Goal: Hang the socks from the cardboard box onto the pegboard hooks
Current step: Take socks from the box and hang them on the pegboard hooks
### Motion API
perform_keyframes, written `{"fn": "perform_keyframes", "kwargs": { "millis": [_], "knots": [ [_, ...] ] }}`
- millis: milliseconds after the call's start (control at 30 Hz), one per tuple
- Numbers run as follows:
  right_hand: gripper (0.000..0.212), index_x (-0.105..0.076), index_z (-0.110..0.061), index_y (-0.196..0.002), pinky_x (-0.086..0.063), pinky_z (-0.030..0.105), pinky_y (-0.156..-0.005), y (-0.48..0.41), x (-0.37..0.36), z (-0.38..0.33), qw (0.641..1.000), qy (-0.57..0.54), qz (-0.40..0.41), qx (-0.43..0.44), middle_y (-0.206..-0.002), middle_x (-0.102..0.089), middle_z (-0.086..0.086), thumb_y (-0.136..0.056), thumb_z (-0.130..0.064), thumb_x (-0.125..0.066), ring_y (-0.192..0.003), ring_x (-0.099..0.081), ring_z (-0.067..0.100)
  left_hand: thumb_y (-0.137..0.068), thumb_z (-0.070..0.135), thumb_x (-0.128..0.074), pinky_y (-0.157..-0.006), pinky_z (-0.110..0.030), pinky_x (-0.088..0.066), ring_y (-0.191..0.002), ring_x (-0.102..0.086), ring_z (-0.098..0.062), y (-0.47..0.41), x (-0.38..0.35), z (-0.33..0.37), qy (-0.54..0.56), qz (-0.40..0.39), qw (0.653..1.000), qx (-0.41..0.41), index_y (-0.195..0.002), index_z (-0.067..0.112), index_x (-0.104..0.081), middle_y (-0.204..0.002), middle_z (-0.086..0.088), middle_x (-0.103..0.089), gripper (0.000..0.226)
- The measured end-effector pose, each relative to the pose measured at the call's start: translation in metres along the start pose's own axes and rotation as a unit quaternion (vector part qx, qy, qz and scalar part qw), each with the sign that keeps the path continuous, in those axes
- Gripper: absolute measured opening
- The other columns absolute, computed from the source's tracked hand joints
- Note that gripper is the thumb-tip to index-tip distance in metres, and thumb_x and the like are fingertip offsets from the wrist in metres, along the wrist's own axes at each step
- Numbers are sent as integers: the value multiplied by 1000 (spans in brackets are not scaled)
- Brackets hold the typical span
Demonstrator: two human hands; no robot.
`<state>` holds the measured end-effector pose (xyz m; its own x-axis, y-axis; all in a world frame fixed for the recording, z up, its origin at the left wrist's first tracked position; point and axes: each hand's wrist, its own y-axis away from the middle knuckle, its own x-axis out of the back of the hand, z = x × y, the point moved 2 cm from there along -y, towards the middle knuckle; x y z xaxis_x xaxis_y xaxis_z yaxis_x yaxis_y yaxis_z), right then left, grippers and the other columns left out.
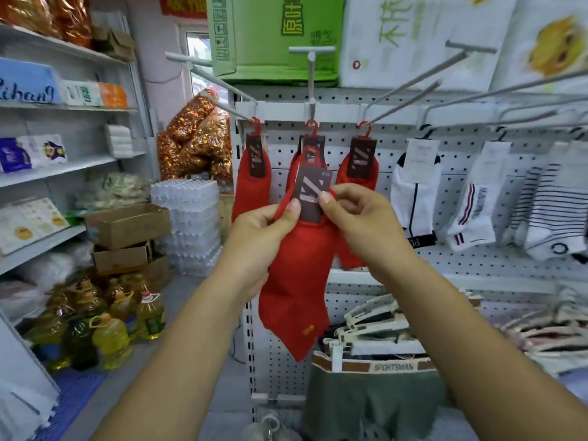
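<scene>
I hold a pair of red socks (299,281) with a brown card label and a red plastic hanger in front of the white pegboard (350,154). My left hand (264,230) pinches the sock's left edge beside the label. My right hand (359,214) pinches the label's right edge. Behind them, three red sock pairs hang from long hooks: one at the left (253,183), one in the middle (313,144), one at the right (361,163). The middle hook (311,81) points toward me. The cardboard box of socks is out of view.
White and striped socks (477,211) hang on hooks to the right. Hangers and folded underwear (375,367) lie below. Shelving (63,167), cardboard boxes (127,230), oil bottles (108,329) and stacked water bottles (191,218) stand at the left. A green carton (273,36) sits on top.
</scene>
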<state>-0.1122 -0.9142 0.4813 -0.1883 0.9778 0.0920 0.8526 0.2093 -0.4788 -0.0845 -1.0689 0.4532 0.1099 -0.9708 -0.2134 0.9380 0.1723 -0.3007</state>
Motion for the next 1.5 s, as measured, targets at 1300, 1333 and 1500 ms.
{"fn": "perform_keyframes", "kwargs": {
  "millis": [1300, 1333, 1500],
  "knots": [
    [47, -56, -14, -136, -54, 33, -95, -67, 93, 20, 963, 216, 161, -3, -109, -68, 0, -93, -27, -70, -97, -65, 13, -94, 34, -71, -107, -20, -41, -121, -52, 6, -44, -36, 26, -317, 65, 917, -235, -137, 27, -61, -128, 20, -61, 44],
    [46, -57, -15, -135, -53, 34, -97, -58, 96, 19, 963, 222, 155, 0, -112, -68, 0, -93, -27, -70, -99, -65, 13, -94, 34, -71, -107, -21, -42, -121, -54, 4, -37, -37, 19, -319, 66, 916, -232, -135, 28, -62, -128, 20, -62, 43],
    [43, -58, -19, -136, -49, 31, -102, 12, 125, 13, 956, 271, 113, 25, -129, -65, -4, -95, -30, -67, -116, -59, 7, -94, 39, -69, -100, -8, -37, -119, -54, 5, 12, -61, -4, -356, 52, 907, -220, -133, 30, -65, -131, 16, -65, 40]
  ]
}}
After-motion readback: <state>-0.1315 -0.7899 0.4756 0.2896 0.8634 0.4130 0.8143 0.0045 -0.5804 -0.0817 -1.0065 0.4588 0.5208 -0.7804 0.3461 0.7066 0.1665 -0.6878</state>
